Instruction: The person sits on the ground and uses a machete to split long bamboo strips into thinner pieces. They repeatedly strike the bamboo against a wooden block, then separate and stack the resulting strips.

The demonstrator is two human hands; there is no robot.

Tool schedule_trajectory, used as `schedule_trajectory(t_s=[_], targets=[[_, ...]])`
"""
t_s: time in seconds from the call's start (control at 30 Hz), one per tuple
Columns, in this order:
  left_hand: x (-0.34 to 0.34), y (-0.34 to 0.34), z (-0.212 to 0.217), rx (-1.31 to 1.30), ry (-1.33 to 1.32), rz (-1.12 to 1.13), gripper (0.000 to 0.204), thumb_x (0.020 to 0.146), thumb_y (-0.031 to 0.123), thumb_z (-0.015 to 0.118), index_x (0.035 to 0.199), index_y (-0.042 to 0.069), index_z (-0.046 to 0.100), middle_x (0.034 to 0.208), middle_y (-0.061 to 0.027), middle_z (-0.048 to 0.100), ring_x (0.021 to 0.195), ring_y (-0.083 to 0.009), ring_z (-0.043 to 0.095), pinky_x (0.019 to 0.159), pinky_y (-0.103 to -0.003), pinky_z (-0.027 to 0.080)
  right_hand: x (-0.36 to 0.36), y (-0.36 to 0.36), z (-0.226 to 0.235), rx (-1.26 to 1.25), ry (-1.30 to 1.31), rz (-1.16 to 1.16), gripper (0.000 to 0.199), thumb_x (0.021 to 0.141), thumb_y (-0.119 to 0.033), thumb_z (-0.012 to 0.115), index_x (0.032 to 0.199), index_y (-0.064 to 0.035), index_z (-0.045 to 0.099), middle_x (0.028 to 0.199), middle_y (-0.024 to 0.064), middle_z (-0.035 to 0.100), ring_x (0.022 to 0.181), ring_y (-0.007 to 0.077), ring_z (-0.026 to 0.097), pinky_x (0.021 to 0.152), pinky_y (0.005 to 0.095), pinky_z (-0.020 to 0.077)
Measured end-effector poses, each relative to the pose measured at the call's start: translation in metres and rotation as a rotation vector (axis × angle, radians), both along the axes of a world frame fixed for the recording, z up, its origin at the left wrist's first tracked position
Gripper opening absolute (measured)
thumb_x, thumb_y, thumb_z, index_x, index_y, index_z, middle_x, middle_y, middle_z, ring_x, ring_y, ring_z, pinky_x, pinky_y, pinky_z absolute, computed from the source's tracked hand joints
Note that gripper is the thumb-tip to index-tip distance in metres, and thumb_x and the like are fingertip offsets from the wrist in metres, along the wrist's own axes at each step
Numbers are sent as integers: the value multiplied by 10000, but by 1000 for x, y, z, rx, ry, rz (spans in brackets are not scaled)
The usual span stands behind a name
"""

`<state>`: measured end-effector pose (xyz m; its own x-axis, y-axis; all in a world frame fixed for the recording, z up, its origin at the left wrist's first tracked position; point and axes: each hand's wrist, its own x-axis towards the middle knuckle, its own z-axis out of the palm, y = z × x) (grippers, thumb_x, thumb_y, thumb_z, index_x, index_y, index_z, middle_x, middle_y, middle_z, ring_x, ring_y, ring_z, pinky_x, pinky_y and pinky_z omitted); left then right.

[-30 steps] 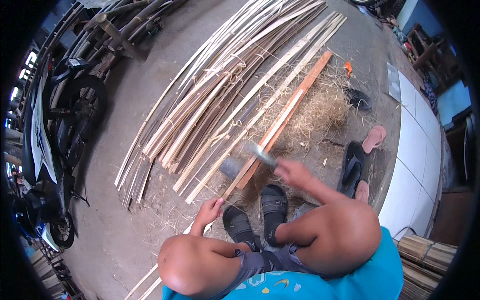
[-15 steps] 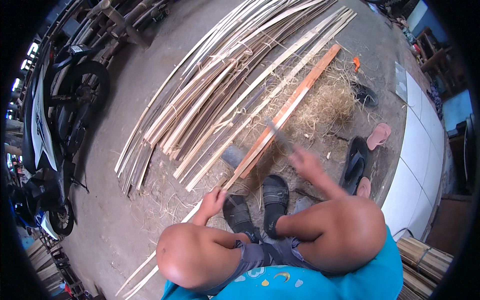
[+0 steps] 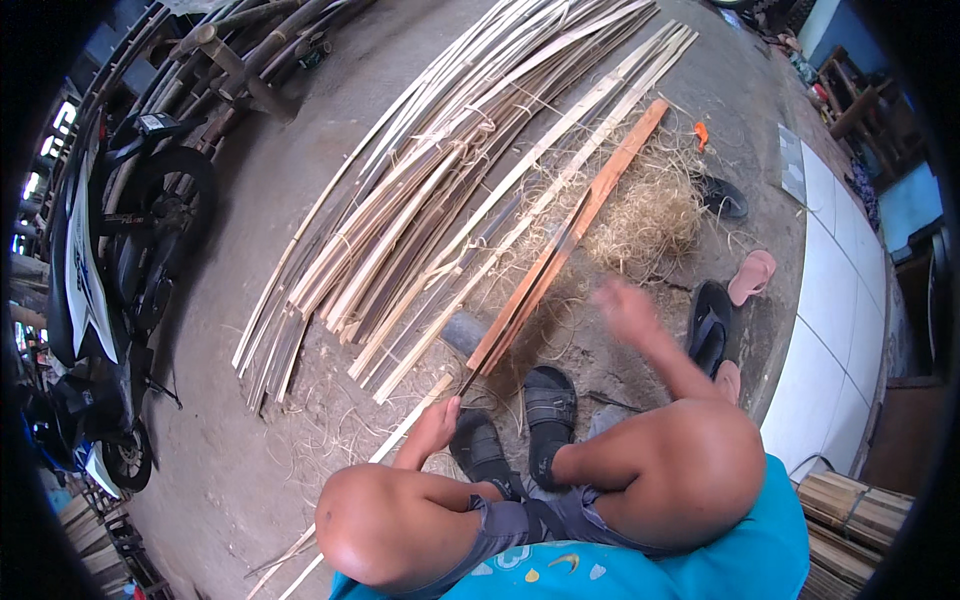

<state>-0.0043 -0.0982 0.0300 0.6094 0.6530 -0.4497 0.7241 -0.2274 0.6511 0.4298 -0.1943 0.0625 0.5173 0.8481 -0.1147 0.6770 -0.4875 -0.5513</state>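
Note:
Pinched in my left hand (image 3: 435, 425) is the near end of a thin bamboo strip (image 3: 543, 268), dark side up. The strip lies lengthwise along a reddish wooden plank (image 3: 632, 138) that slants away from my feet. My right hand (image 3: 627, 310), smeared by motion, is closed at the right of the plank. Its knife is only a faint blur towards the strip. A grey block (image 3: 462, 333) sits by the plank's near end. Beside my left hand a pale strip (image 3: 408, 425) runs back past my left knee.
Bundled bamboo strips (image 3: 400, 215) lie to the left, with loose strips (image 3: 590, 145) between them and the plank. A heap of curled shavings (image 3: 650, 215) is at the right. Further right are black sandals (image 3: 708, 322) and pink sandals (image 3: 750, 277). A motorcycle (image 3: 110, 250) stands at far left.
The strip on the plank showed its pale side before and now shows its dark side. My right hand has shifted slightly right and up, and the knife blade has blurred. The view has shifted slightly.

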Motion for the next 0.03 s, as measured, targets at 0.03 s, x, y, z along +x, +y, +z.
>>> schedule_trajectory(t_s=[0.03], targets=[[-5, 1, -5, -32, 21, 25, 410, 1064, 403, 429, 1055, 23, 582, 925, -343, 640, 941, -456, 662, 811, -551, 473, -10, 1, -7, -7, 23, 10, 474, 963, -459, 564, 1279, -112, 632, 1161, 246, 680, 1082, 419, 656, 947, 507, 504]])
